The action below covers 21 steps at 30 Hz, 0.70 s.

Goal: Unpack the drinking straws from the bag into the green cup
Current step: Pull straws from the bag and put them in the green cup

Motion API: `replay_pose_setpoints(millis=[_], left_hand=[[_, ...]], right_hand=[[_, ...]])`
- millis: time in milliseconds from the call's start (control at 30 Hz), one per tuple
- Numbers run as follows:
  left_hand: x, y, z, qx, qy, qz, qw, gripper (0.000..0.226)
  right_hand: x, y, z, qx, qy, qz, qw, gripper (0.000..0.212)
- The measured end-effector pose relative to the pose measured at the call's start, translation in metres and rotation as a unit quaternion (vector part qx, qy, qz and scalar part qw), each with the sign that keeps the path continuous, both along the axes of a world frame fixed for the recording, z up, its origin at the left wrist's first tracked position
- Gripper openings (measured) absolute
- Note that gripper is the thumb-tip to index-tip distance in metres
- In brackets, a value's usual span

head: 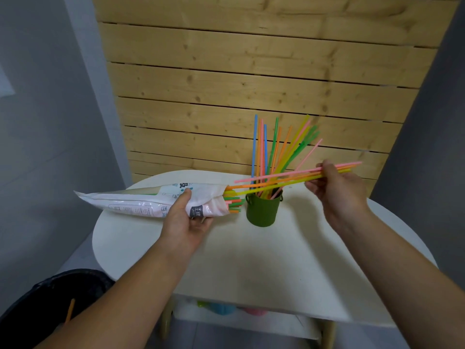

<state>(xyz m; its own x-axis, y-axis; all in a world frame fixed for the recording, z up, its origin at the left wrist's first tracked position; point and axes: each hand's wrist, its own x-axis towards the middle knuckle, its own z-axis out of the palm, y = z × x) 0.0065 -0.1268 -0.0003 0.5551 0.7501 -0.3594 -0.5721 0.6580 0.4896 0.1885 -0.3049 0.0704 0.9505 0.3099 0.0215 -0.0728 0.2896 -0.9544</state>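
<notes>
Mid-pull; right hand (337,195) pinches straw bunch (276,176) above green cup (263,212), tails at bag (141,200) mouth; left hand (186,217) grips bag left of cup; next: upend into cup.

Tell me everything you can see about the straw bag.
The bag is long, white, glossy plastic with blue-green print and a small dark label. It lies nearly level over the table, its far end past the table's left edge; whether it rests on the top I cannot tell. Its open mouth faces the cup, with coloured straw ends poking out. The left hand grips it near the mouth, thumb on top. The right hand holds straws reaching back to the mouth.
</notes>
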Motion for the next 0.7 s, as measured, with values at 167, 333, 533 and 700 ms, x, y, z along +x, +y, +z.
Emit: replay_pose_setpoints(millis=[167,333,533,700], left_hand=[[0.002,-0.001,-0.001,0.012,0.009,-0.005,1.0,0.033],[0.005,-0.004,-0.002,0.012,0.012,-0.004,1.0,0.039],[0.007,-0.011,0.0,0.017,0.011,-0.022,1.0,0.02],[0.004,-0.013,0.006,0.019,0.007,-0.02,1.0,0.022]], right_hand=[[0.026,-0.014,-0.001,0.004,-0.008,-0.052,0.999,0.025],[0.034,-0.024,0.004,-0.041,-0.076,-0.089,0.992,0.027],[0.037,-0.024,0.021,-0.086,-0.141,-0.107,0.981,0.028],[0.037,-0.028,0.037,-0.114,-0.166,-0.081,0.976,0.027]])
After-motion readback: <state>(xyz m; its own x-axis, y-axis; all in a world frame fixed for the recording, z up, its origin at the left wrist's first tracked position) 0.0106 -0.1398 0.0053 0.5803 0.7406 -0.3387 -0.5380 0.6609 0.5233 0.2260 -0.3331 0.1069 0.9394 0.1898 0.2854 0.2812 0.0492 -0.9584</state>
